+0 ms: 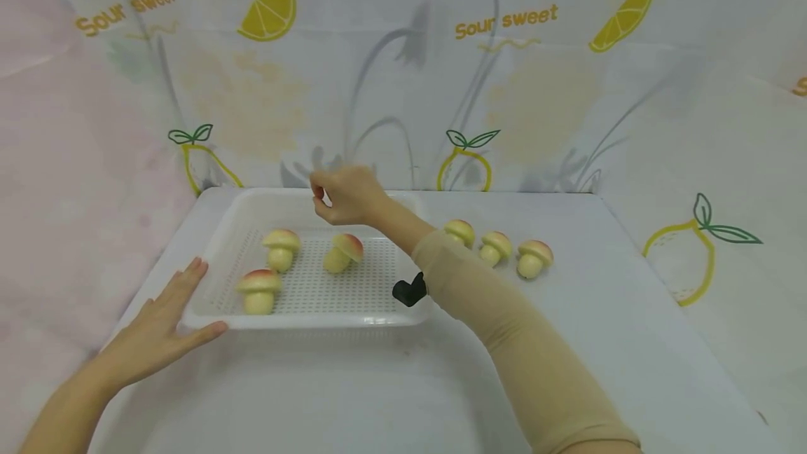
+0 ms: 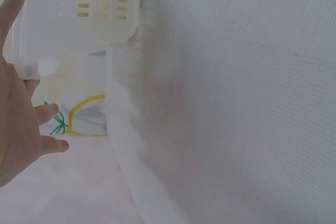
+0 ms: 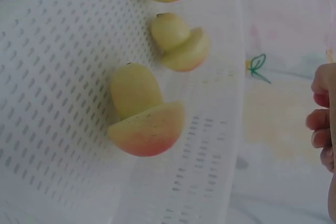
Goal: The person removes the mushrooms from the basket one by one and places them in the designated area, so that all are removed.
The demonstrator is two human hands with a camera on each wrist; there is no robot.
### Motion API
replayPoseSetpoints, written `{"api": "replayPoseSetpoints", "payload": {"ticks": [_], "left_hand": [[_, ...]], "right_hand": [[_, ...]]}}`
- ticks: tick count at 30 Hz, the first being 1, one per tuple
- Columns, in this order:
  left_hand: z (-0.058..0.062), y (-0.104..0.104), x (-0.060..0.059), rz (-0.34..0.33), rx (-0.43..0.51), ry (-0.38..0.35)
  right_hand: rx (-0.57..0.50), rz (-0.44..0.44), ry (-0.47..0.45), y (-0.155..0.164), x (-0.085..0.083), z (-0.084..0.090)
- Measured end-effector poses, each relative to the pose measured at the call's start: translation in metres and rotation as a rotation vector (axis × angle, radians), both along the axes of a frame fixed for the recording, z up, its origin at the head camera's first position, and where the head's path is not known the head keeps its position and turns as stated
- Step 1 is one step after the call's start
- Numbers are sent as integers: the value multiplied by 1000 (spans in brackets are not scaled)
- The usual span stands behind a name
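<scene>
Left hand (image 1: 165,328): lying flat on the table, fingers spread and straight, thumb touching the tray's near-left corner at 7 o'clock; holding nothing.
Right hand (image 1: 345,193): hovering over the tray's far rim at 12 o'clock, fingers loosely curled, tips close together; gripping nothing visible.
Tray (image 1: 315,314): white, perforated, sitting left of centre on the table.
Mushrooms in tray: three; one (image 1: 281,248) at 10 o'clock, standing upright; one (image 1: 343,252) at centre, tilting, just below the right hand; one (image 1: 258,290) at 8 o'clock, standing upright, nearest the left hand.
Mushrooms on table: three in a row at 3 o'clock of the tray, first (image 1: 459,232) partly hiding behind the sleeve (image 1: 504,328), then second (image 1: 495,246), third (image 1: 533,258).
Wrist strap (image 1: 410,290): black, showing beside the sleeve, over the tray's near-right corner.
</scene>
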State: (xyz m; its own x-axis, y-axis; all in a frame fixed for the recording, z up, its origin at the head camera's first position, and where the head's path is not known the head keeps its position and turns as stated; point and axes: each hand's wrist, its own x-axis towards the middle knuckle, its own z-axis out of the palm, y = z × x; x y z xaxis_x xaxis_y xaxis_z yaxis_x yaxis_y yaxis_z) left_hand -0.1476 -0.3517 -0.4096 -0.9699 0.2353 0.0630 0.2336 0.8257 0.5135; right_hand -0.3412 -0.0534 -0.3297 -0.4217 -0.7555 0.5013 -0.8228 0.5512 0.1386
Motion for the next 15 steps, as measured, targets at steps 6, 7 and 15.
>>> {"api": "replayPoseSetpoints", "payload": {"ticks": [6, 7, 15], "left_hand": [[0, -1, 2, 4, -3, 9], [0, -1, 1, 5, -3, 8], [2, 0, 1, 11, -9, 0]], "right_hand": [[166, 4, 13, -9, 3, -15], [201, -5, 16, -10, 4, -17], [398, -167, -130, -16, 4, -25]]}}
